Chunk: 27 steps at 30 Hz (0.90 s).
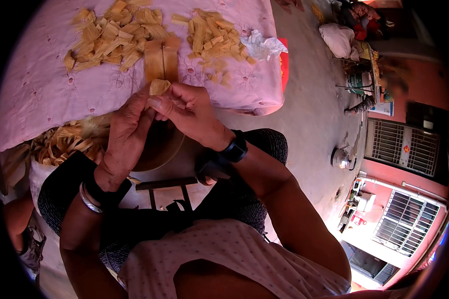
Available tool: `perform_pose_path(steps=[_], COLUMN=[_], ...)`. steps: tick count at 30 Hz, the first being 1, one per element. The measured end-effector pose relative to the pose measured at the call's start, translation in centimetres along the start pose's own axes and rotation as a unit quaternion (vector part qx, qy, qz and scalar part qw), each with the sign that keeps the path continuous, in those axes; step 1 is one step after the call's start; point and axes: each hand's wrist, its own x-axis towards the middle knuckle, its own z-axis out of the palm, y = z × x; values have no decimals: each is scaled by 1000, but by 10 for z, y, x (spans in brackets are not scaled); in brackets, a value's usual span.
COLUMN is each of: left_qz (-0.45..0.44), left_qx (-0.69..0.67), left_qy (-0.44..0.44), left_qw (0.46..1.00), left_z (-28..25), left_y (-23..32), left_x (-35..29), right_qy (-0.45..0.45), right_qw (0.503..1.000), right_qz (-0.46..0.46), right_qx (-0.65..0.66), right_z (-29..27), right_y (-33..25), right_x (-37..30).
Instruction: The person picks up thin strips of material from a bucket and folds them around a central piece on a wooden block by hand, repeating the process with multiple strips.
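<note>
Between the fingertips of my left hand (126,132) and my right hand (195,113) is a small, flat, yellowish dried strip (159,86). Both hands are closed on it, thumbs and fingers pinching its lower end, and the fingers partly hide it. Just beyond it, a brown wooden block (154,61) with a dark line down its middle lies on the pink tablecloth (30,94). Behind and to the left of the block spreads a large pile of similar strips (110,37). A smaller pile (212,35) lies to its right.
A crumpled white plastic wrapper (263,46) lies at the table's right corner, beside something red (284,65). Below my hands is a round brown basin (167,157). A white sack of long dried strips (67,144) stands at left. On the floor at right sits a metal kettle (341,158).
</note>
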Motion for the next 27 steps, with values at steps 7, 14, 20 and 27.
perform_pose_path(steps=[7,14,20,27], left_qz=[-125,-185,-150,-84], left_qx=[-238,-148,-218,-105], left_qy=[-5,-53,35,82], left_qw=[963,970,964,988], left_z=[-14,-40,-37,-5], left_y=[5,10,-2,-3], left_x=[5,12,17,10], right_qy=[0,-28,-130,-107], right_qw=[1000,993,964,992], right_qz=[-19,111,152,61], right_qx=[-8,34,174,12], right_z=[-11,-28,-23,-22], right_y=[-12,-25,-35,-17], right_x=[-1,5,2,5])
